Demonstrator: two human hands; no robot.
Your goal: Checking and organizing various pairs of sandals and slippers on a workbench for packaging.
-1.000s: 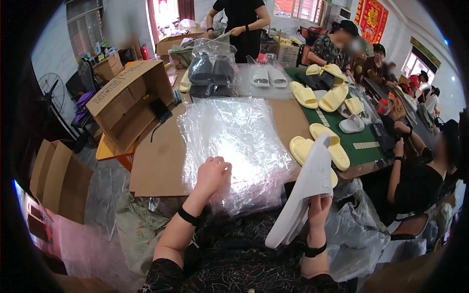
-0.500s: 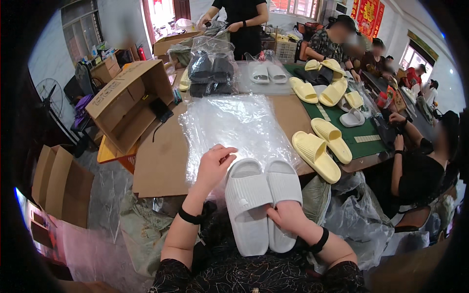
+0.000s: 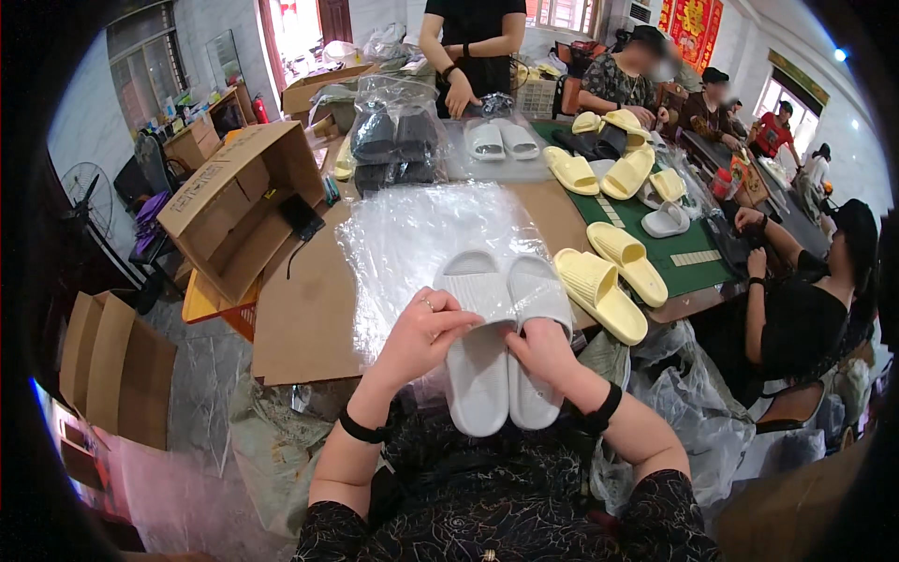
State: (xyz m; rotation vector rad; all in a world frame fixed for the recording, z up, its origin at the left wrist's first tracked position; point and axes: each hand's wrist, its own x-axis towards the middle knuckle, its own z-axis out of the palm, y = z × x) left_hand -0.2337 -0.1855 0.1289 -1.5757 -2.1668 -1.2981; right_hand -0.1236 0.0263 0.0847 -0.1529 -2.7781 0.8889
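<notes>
A pair of light grey slide slippers (image 3: 478,384) is held up side by side at the near edge of the table, soles toward me. My right hand (image 3: 551,354) grips them, its fingers tucked under the strap of the right slipper and its thumb at the inner edges. Bent over the left slipper's strap, my left hand (image 3: 423,335) pinches at the strap's lower edge with finger and thumb. Just beyond the slippers lies a stack of clear plastic bags (image 3: 412,234) on the cardboard-covered table.
Yellow slippers (image 3: 599,290) rest to the right, more on a green mat (image 3: 698,239). Bagged black slippers (image 3: 393,136) and a white pair (image 3: 501,140) stand at the back. An open carton (image 3: 211,187) is at left. Co-workers stand opposite and sit along the right.
The slippers have moved up and away from me, over the bags' near edge. My left hand has come down from above the bags to the left slipper's strap.
</notes>
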